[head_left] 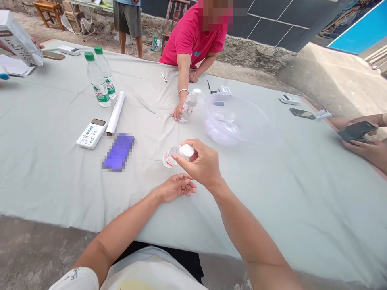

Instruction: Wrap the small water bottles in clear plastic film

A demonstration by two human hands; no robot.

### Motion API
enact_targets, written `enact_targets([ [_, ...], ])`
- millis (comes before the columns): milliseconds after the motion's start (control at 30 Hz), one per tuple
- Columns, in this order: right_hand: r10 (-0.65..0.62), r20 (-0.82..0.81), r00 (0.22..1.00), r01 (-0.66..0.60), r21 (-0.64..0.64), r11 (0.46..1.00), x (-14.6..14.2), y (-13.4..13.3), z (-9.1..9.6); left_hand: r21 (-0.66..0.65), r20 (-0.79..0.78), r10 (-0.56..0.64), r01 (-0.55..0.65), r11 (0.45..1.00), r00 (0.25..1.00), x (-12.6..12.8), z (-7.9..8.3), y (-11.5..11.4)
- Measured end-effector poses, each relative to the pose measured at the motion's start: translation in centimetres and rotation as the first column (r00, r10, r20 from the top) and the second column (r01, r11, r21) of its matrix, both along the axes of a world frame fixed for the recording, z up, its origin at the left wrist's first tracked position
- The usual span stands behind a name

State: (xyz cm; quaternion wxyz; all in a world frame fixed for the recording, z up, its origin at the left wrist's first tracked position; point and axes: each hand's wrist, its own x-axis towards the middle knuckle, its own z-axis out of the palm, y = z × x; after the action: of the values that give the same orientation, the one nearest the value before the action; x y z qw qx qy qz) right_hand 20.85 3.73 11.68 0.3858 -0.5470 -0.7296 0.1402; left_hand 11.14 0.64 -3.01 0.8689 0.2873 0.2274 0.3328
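Note:
My right hand (203,161) is closed around the upper part of a small clear water bottle (169,157) with a white cap, tilted over the cloth. Just below it, my left hand (177,187) rests on the table with its fingers loosely apart and nothing in it. Beyond my right hand stands a wide, clear plastic basin (242,131) with see-through items inside that I cannot make out. Across the table, a person in a pink shirt has a hand on another clear bottle (189,108) with a white cap, beside the basin.
The table bears a pale cloth (296,193). To the left are two green-capped bottles (102,94), a white roll (116,112), a white power bank (91,133) and a blurred purple item (118,152). At right, a person holds a phone (356,131) near another phone (302,113).

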Motion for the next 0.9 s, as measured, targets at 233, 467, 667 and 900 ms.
enact_targets([
  [233, 0.014, 0.005, 1.000, -0.013, -0.110, 0.994, -2.6, 2.0, -1.7, -0.007, 0.012, 0.022, -0.021, 1.000, 1.000, -0.3, 0.2, 0.4],
  [467, 0.183, 0.083, 0.980, -0.148, -0.313, 0.938, -1.9, 2.6, -1.2, 0.009, -0.003, 0.022, -0.022, 1.000, 1.000, -0.3, 0.5, 0.4],
  [667, 0.353, -0.014, 0.935, -0.321, -0.456, 0.830, 1.8, 1.9, 2.0, -0.042, -0.034, 0.015, -0.016, 0.999, 0.999, -0.3, 0.6, 0.6],
  [900, -0.060, 0.119, 0.991, 0.080, -0.171, 0.982, 9.1, 8.2, 3.8, -0.091, -0.027, 0.004, -0.007, 0.996, 1.000, -0.1, 0.8, 0.5],
])
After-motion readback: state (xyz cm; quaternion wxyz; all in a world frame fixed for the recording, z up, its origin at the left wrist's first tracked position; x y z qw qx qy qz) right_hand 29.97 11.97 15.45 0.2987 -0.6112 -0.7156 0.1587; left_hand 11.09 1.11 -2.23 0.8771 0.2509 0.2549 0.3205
